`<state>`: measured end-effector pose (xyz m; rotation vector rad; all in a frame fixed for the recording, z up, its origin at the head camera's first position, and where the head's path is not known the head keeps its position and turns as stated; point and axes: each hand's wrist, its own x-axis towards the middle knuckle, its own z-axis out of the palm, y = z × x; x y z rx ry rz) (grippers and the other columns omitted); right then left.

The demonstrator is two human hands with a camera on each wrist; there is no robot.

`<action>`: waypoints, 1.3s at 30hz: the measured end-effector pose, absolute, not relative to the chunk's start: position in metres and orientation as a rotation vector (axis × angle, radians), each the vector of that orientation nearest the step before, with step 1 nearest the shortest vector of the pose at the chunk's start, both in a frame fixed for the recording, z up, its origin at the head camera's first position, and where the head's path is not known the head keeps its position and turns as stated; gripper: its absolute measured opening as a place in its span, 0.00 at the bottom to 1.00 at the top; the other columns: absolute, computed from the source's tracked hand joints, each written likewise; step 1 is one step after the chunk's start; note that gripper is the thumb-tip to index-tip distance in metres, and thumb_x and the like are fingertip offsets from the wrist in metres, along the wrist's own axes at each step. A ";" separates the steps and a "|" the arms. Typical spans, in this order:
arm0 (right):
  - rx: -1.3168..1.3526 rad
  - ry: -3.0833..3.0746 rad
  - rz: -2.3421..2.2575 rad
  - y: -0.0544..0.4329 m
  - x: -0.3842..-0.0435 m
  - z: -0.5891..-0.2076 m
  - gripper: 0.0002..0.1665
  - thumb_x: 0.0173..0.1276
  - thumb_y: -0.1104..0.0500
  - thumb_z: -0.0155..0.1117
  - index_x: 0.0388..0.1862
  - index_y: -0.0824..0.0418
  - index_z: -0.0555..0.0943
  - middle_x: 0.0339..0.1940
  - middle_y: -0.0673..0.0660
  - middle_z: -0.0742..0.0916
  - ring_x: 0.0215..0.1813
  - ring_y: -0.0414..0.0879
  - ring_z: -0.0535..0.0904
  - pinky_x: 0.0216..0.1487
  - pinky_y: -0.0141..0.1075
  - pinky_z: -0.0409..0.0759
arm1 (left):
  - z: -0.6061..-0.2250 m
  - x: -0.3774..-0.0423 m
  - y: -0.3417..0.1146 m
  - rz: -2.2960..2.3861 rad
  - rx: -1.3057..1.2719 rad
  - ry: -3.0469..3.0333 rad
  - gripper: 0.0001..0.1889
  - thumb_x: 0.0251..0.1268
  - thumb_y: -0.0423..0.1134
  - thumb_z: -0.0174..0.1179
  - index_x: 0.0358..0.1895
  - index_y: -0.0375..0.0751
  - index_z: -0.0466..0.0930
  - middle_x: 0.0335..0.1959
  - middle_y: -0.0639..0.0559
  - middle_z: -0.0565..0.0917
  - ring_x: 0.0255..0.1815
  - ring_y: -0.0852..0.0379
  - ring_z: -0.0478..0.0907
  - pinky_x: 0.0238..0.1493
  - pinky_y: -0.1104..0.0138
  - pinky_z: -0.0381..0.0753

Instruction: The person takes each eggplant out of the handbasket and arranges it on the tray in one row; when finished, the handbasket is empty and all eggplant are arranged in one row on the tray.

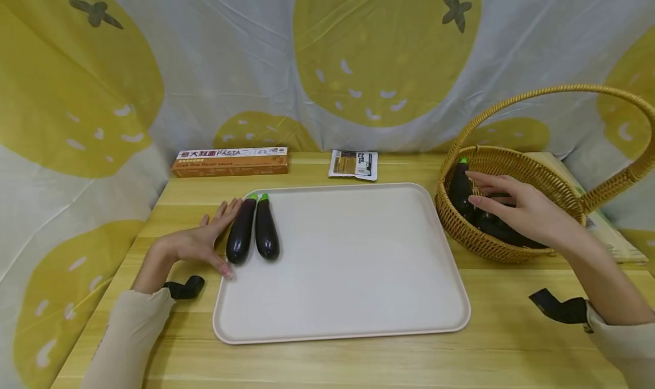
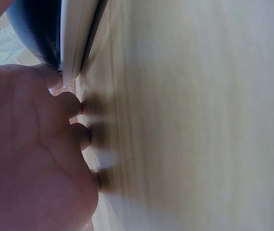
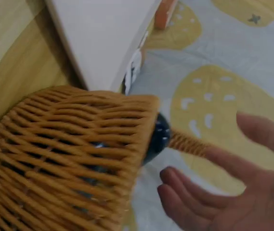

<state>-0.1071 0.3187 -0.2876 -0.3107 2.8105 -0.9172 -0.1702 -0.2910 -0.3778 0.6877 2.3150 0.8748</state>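
Note:
Two dark purple eggplants with green tips, a left one (image 1: 240, 231) and a right one (image 1: 267, 230), lie side by side at the left end of a white tray (image 1: 353, 258). My left hand (image 1: 197, 244) is spread at the tray's left edge, its fingers and thumb around the outer side of the left eggplant; in the left wrist view its fingertips meet the tabletop. My right hand (image 1: 527, 210) hovers over a wicker basket (image 1: 504, 252), fingers loosely extended and holding nothing. Close to its fingertips an eggplant (image 1: 460, 190) leans on the basket wall, with more dark eggplants partly hidden beneath the hand.
A pasta box (image 1: 230, 162) and a small sachet (image 1: 353, 165) lie behind the tray. The basket's tall handle (image 1: 558, 89) arches over the right side. A flat pale package (image 1: 609, 235) is partly under the basket, and a patterned cloth (image 1: 245, 53) hangs behind the table.

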 end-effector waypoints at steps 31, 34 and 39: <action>0.106 2.591 -0.983 0.310 -0.158 -0.304 0.53 0.80 0.33 0.46 0.86 0.63 0.42 0.76 0.82 0.64 0.45 0.51 0.84 0.53 0.48 0.86 | -0.378 -0.168 -0.292 0.891 0.696 2.315 0.80 0.40 0.47 0.85 0.84 0.42 0.23 0.83 0.35 0.18 0.80 0.30 0.08 0.71 0.28 0.12; 0.117 2.580 -1.000 0.309 -0.159 -0.306 0.53 0.80 0.33 0.47 0.87 0.62 0.42 0.77 0.81 0.64 0.42 0.47 0.82 0.49 0.44 0.88 | -0.378 -0.168 -0.292 0.893 0.697 2.314 0.81 0.40 0.47 0.85 0.84 0.42 0.22 0.83 0.35 0.18 0.80 0.30 0.08 0.71 0.28 0.12; 0.126 2.570 -0.981 0.307 -0.161 -0.308 0.54 0.79 0.31 0.47 0.87 0.60 0.41 0.77 0.81 0.62 0.38 0.47 0.80 0.49 0.44 0.87 | -0.378 -0.169 -0.292 0.887 0.696 2.314 0.81 0.40 0.47 0.85 0.84 0.43 0.22 0.83 0.35 0.18 0.80 0.31 0.08 0.72 0.28 0.12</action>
